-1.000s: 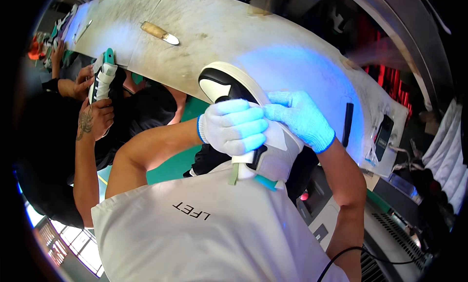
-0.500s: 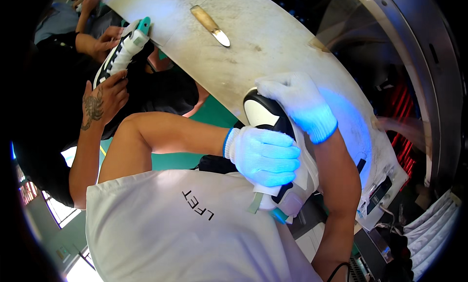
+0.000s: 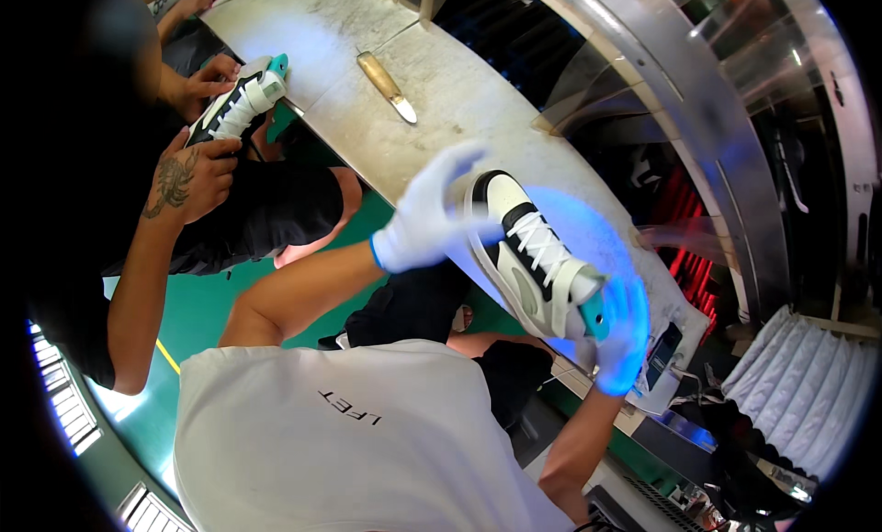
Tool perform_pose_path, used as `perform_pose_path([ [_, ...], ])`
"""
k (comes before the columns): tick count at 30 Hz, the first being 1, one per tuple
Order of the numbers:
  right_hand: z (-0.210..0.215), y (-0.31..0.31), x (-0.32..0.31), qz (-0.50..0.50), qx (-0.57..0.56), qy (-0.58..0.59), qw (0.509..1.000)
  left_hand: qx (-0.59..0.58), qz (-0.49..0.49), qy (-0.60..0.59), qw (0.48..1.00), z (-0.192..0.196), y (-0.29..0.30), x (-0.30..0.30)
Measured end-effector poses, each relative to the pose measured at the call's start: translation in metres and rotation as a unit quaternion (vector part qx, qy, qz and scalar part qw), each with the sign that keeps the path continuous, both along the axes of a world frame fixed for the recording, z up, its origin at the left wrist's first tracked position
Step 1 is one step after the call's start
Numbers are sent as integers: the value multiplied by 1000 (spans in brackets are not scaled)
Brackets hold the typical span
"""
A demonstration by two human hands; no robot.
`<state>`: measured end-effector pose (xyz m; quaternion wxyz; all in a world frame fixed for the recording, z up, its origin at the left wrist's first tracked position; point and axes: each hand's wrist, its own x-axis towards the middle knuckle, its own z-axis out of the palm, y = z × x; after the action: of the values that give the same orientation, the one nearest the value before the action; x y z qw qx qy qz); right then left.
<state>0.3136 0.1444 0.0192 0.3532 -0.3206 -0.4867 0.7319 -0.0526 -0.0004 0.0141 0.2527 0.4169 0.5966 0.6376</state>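
Four black letters [image 3: 349, 408] on the white shirt [image 3: 367, 477], sneaker [image 3: 533, 254] against right hand [image 3: 625, 336]

Gotta be a shoe workshop or factory line. Check out the long scuffed worktable [image 3: 459, 100], wooden-handled blade [image 3: 378, 73] lying on it, black-and-white sneaker [image 3: 525, 267], second sneaker [image 3: 237, 111] in a co-worker's hands [image 3: 208, 179], curved metal machine frame [image 3: 678, 109], ribbed white hose [image 3: 797, 385], plus green floor [image 3: 220, 302] with a yellow line [image 3: 168, 356].

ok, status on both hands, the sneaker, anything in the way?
Left gloved hand open by forefoot, blurred; right gloved hand at heel. Laced sneaker, teal last in collar. Wooden-handled blade on worktable, apart from sneaker.
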Motion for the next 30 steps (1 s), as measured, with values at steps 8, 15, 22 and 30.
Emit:
perform_pose_path([
  [8,-58,-90,-13,-3,252,-336,908,2,-235,-373,897,-14,70,22],
  [15,-125,-109,23,-15,264,-154,952,73,-160,93,980,82,10,82],
  [22,-118,-97,31,45,151,-68,985,146,-38,179,972,71,23,93],
  [30,-43,-30,29,-75,103,-37,991,-38,-201,-181,962,-52,-13,62],
])
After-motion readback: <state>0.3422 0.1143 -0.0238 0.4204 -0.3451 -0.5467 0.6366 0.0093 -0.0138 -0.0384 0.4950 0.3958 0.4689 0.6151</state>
